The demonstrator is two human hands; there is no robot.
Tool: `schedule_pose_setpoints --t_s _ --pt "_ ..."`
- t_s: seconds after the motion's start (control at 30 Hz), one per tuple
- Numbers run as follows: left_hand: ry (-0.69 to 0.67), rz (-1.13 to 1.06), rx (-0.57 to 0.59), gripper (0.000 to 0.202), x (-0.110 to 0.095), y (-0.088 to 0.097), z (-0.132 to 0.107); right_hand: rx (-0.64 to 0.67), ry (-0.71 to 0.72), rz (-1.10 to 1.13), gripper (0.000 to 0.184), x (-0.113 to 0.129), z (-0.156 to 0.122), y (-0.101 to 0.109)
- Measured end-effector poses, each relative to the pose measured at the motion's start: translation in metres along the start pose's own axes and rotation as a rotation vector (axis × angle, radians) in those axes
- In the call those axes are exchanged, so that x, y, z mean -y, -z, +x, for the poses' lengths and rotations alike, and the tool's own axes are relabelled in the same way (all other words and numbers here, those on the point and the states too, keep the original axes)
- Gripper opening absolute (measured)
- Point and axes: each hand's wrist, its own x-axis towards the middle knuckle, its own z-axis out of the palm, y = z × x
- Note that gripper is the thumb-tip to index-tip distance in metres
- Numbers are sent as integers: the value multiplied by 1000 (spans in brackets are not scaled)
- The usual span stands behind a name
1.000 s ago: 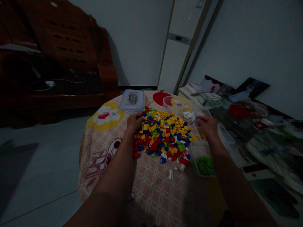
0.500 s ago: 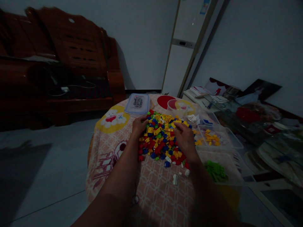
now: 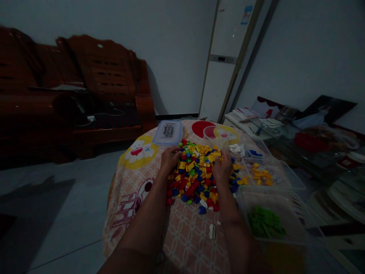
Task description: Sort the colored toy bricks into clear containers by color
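A heap of toy building bricks (image 3: 194, 175) in yellow, red, blue, green and white lies on the cloth-covered table between my hands. My left hand (image 3: 170, 158) rests at the heap's left edge, its fingers loosely bent and apart, with no brick visible in them. On the heap's right side, my right hand (image 3: 224, 167) has its fingers curled in among the bricks. Whatever is between those fingers is hidden. A white piece (image 3: 212, 231) lies on the cloth nearer to me, beside my right forearm.
Right of the heap stand clear plastic boxes: one with green bricks (image 3: 265, 222), another with yellow bricks (image 3: 261, 175), and blue pieces (image 3: 255, 153) farther back. A blue-rimmed lid (image 3: 168, 132) and a clear round tub (image 3: 215, 136) sit at the far side. A wooden bench (image 3: 108, 87) stands behind left.
The camera view has tilted up and shifted a little left. My right hand has moved slightly toward the heap's far right edge, its fingers now more curled. My left hand stays at the left edge.
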Motion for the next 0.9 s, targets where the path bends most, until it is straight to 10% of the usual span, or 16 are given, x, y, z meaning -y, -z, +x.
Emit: schedule_pose_setpoints --t_s 0.43,0.67,0.9 --pt "48 -103 7 32 1 0 0 142 69 -94 39 -15 -13 -9" --pt "19 -26 58 24 -42 36 -5 103 27 -12 41 -18 -12 -9" --pt "-255 283 620 17 -102 38 -29 9 -143 143 44 -12 -5 -2"
